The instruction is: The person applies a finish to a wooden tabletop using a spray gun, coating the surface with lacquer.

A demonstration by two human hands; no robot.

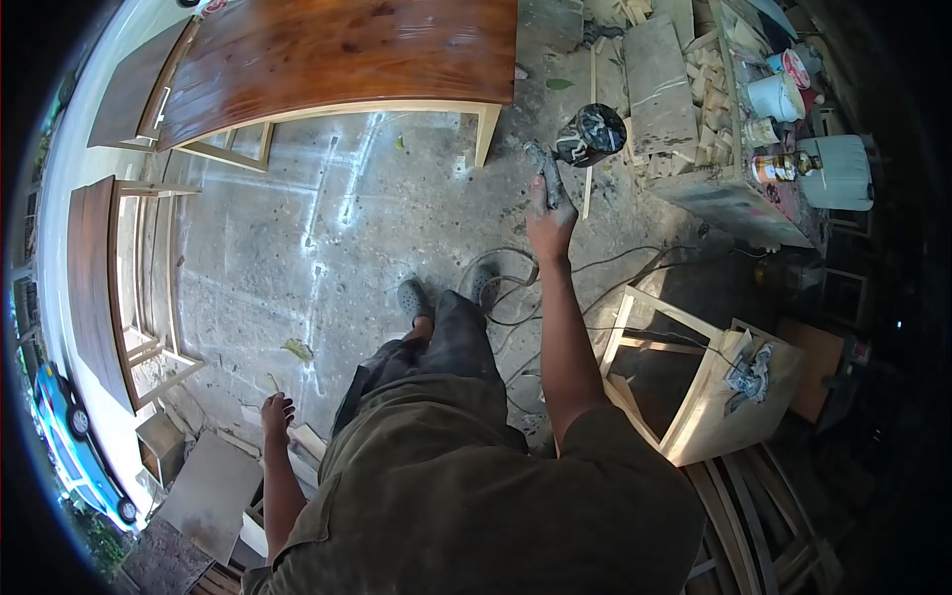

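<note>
My right hand (550,226) is stretched forward and grips the handle of a paint-spattered spray gun (578,144) with a dark round cup on top. The gun points toward the far end of a stained wooden table (337,55) with pale legs. My left hand (277,414) hangs low at my side, fingers loosely curled, holding nothing that I can see. My legs and grey shoes stand on the concrete floor between both hands.
A hose and cables (516,288) coil on the floor near my feet. An unfinished wooden frame (684,387) stands at right. A cluttered bench with cans and tubs (783,99) sits at upper right. More stained panels (99,278) lean at left.
</note>
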